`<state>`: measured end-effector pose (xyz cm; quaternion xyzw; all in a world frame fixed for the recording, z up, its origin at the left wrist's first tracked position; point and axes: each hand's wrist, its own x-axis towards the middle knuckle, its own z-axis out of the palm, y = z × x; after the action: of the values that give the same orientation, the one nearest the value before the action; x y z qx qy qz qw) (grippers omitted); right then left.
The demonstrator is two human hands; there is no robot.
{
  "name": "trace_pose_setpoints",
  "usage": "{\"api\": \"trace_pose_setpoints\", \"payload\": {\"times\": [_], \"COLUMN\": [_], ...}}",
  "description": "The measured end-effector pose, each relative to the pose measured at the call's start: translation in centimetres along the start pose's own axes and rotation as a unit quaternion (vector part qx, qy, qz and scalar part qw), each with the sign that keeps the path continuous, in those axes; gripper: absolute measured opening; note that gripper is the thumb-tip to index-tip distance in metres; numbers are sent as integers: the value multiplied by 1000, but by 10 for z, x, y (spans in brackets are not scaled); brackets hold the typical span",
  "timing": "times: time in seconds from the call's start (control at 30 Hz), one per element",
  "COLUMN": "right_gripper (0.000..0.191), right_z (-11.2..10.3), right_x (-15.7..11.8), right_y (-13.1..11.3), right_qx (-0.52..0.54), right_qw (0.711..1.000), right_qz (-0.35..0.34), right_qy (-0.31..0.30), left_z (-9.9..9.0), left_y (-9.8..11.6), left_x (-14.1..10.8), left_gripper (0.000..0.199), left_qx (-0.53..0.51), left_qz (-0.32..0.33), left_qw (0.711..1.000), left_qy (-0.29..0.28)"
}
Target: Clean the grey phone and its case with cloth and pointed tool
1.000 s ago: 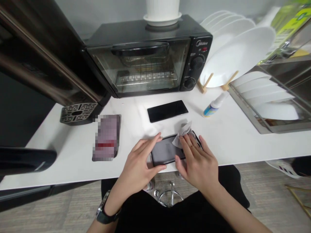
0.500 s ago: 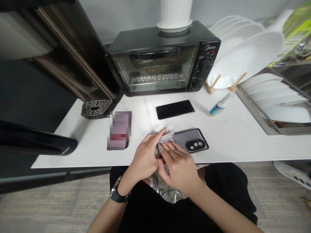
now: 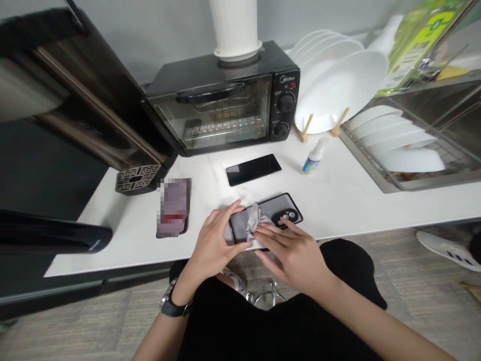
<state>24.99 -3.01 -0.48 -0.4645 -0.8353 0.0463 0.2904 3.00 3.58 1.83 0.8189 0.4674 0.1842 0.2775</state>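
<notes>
A phone case [image 3: 273, 204] with a black rim, a see-through grey back and a camera cutout lies near the counter's front edge. My left hand [image 3: 213, 246] grips its left end, thumb on the near edge and fingers on the far edge. Under the fingers of my right hand [image 3: 293, 253], a crumpled grey cloth [image 3: 254, 220] is pressed on the middle of the case. Beyond the case rests a phone [image 3: 253, 169] with a dark screen. A small white spray bottle [image 3: 313, 158] with a blue and yellow label stands to its right.
A blurred-out purple flat item [image 3: 175, 203] lies on the counter [image 3: 356, 210] at left, beside a dark machine with a drip tray [image 3: 137, 178]. At the back are a toaster oven [image 3: 225, 110] and upright plates [image 3: 338, 90]. A sink rack [image 3: 398, 189] with bowls stands right.
My right hand has slid right along the case with the cloth. My left hand now spans the case's left end, thumb apart from the right hand. The whole view has shifted.
</notes>
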Motion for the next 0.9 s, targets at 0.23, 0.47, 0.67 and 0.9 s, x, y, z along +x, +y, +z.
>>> {"api": "trace_pose_setpoints", "payload": {"times": [0.23,0.47,0.67,0.9], "right_gripper": [27,41,60,56], "right_z": [-22,-23,-9,-2], "right_x": [-17,-30,-30,-5], "right_y": [25,30,23,22], "right_qx": [-70,-136,-176,-199], "right_qw": [997,989,981,973], "right_qz": [21,49,79,107], "right_qy": [35,32,35,35], "left_z": [0,-3,-3,-3], "left_y": [1,3,1,0], "left_x": [0,2,3,4], "left_gripper": [91,85,83,91], "left_qx": [2,-21,-24,-35], "left_qz": [-8,-16,-17,-24], "left_qw": [1000,999,999,998], "left_qy": [-5,-22,-31,-40]}}
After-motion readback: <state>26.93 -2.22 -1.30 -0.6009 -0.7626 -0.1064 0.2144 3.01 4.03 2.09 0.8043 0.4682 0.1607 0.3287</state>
